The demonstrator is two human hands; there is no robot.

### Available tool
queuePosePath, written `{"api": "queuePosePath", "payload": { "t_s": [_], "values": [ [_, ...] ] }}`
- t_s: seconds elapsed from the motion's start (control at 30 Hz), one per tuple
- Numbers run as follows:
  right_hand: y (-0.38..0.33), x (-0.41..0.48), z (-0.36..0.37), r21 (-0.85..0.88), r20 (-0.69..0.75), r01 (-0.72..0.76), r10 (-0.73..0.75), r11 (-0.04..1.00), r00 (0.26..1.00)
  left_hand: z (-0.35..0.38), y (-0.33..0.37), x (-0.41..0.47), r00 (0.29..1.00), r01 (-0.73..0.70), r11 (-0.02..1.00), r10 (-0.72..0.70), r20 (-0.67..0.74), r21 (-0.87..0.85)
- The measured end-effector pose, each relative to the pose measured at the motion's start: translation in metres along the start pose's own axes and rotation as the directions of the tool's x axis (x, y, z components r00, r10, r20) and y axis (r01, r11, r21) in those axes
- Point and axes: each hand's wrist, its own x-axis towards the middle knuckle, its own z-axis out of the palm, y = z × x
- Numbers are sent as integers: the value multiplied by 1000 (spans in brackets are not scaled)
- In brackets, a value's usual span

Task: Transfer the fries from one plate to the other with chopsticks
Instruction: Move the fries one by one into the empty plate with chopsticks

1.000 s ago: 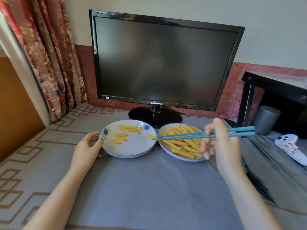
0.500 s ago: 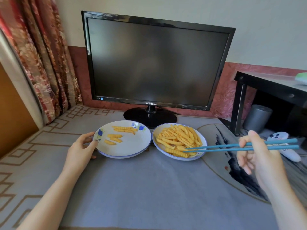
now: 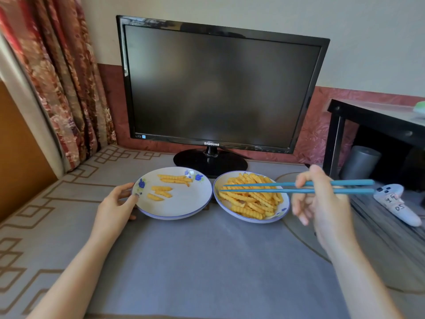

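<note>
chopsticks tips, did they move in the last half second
Yes. The chopsticks in the right hand swung left across the full plate: the tips were at its near-right rim and are now over its left edge.

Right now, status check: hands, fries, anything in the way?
Left hand holds the left plate by its rim. Right hand holds the chopsticks, tips over the fries on the right plate, nothing pinched. Nothing between the plates.

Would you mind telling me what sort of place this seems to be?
Most likely a room in a home: a floral curtain at the left, a dark monitor on a cloth-covered table, and a white game controller at the right.
</note>
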Motion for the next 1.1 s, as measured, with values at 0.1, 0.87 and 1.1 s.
{"api": "queuePosePath", "payload": {
  "t_s": [0.1,0.87,1.1],
  "values": [
    [5,-1,34,23,114,-30,28,999,993,1,1,-1,1000,-5,1000,5,-2,-7],
    [46,-6,125,22,331,-51,41,998,943,1,1,-1,1000,-8,1000,8,-6,-7],
    [24,0,85,69,168,-70,57,995,984,0,1,-2,1000,-4,1000,4,-4,-3]
  ]
}}
